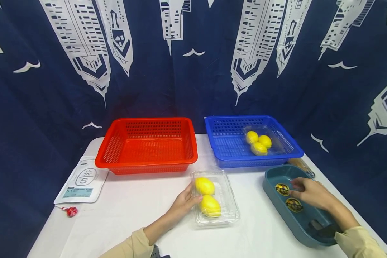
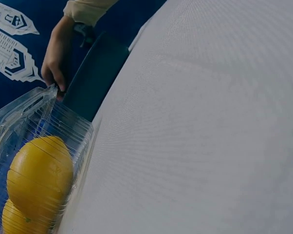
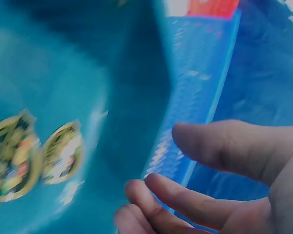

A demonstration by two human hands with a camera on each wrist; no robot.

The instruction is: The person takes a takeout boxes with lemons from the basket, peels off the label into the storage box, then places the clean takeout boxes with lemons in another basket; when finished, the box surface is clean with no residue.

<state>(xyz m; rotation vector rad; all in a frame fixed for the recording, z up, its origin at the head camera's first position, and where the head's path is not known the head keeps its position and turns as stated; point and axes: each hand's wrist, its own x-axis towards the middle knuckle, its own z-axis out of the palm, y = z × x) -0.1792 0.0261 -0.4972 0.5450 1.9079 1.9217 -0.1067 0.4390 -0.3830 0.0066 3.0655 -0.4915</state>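
A clear plastic clamshell box (image 1: 227, 211) lies on the white table (image 1: 132, 215) near the front, holding two lemons (image 1: 204, 185). My left hand (image 1: 193, 195) rests against the box's left side with fairly straight fingers. In the left wrist view the box (image 2: 44, 117) and one lemon (image 2: 39, 175) fill the lower left. My right hand (image 1: 295, 188) hovers inside the teal tray (image 1: 274, 179) beside two round stickers (image 1: 293, 204) and holds nothing. Seen from the right wrist, its fingers (image 3: 185, 195) are loosely bent above the stickers (image 3: 64, 153).
A red basket (image 1: 146, 168) stands empty at the back left. The blue basket (image 1: 219, 143) beside it holds a clear box with three lemons (image 1: 258, 141). A white pouch (image 1: 80, 181) and a small red object (image 1: 72, 211) lie at the table's left edge. A brown object (image 1: 301, 165) sits behind the tray.
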